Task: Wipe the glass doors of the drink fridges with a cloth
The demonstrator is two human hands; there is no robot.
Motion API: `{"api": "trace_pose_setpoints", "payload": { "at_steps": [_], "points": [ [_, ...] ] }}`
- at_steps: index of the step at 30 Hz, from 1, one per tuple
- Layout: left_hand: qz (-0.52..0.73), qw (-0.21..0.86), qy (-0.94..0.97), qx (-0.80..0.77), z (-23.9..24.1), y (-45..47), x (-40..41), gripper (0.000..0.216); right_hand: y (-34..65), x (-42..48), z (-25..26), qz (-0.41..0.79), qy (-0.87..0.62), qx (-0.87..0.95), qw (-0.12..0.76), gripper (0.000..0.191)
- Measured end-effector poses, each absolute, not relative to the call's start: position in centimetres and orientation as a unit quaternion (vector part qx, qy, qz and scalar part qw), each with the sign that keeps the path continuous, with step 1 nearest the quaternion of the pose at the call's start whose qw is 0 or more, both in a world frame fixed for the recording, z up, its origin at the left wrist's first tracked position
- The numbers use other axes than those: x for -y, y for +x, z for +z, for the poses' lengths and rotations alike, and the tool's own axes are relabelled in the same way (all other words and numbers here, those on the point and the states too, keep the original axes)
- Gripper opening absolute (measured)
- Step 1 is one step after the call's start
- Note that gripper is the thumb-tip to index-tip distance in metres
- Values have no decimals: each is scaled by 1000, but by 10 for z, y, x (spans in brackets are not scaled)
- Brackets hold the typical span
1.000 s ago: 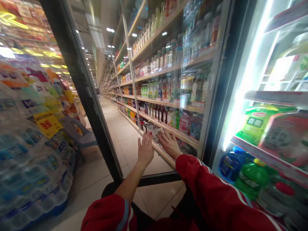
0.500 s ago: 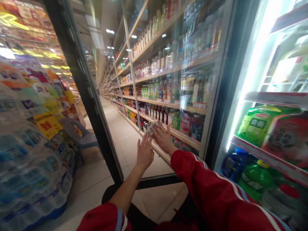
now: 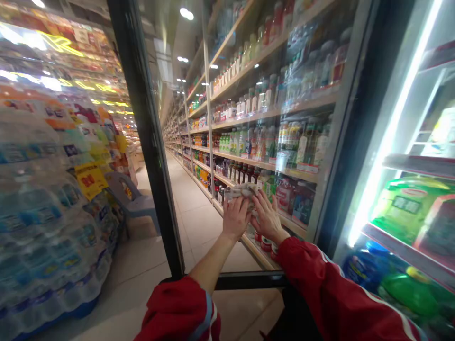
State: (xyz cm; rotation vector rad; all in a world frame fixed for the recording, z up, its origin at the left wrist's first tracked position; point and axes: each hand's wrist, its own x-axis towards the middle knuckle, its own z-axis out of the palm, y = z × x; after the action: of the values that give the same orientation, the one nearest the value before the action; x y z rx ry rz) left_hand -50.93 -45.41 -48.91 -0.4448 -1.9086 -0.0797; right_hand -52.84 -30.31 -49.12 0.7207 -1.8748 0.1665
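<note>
Left hand (image 3: 234,219): fingers curled round cloth (image 3: 241,191).
Right hand (image 3: 267,219): fingers clamped over cloth.
Cloth: crumpled, pressed to door (image 3: 149,142) glass, low on pane.
Progress: wiping likely under way; pane above apparently not yet done.
Beyond: bottle shelves (image 3: 270,113).

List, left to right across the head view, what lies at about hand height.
Stacked water packs → yellow sign → grey chair → black door frame → left hand → right hand → green bottles in the lit cooler.
</note>
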Motion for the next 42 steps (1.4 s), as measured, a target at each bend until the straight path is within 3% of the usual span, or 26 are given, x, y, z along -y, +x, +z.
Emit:
{"api": "trace_pose_setpoints", "payload": {
  "at_steps": [9,18,22,29,36,42],
  "points": [
    [29,564,-251,786,-463,-537,444,31,-546,296,-486,82,248,759,596,60],
    [24,600,-116,791,-474,-522,536,45,-539,308,-473,94,259,743,610,60],
    [3,596,-42,802,-479,-521,548,48,-538,322,-475,94,271,748,598,63],
    [109,541,-226,803,-527,-513,550,40,-526,353,-486,61,337,758,556,52],
    [47,584,-27,810,-514,-506,608,38,-525,357,-488,71,317,779,537,45],
    [68,546,-100,829,-548,-502,595,43,-517,366,-498,62,346,775,525,47]
  ]
}}
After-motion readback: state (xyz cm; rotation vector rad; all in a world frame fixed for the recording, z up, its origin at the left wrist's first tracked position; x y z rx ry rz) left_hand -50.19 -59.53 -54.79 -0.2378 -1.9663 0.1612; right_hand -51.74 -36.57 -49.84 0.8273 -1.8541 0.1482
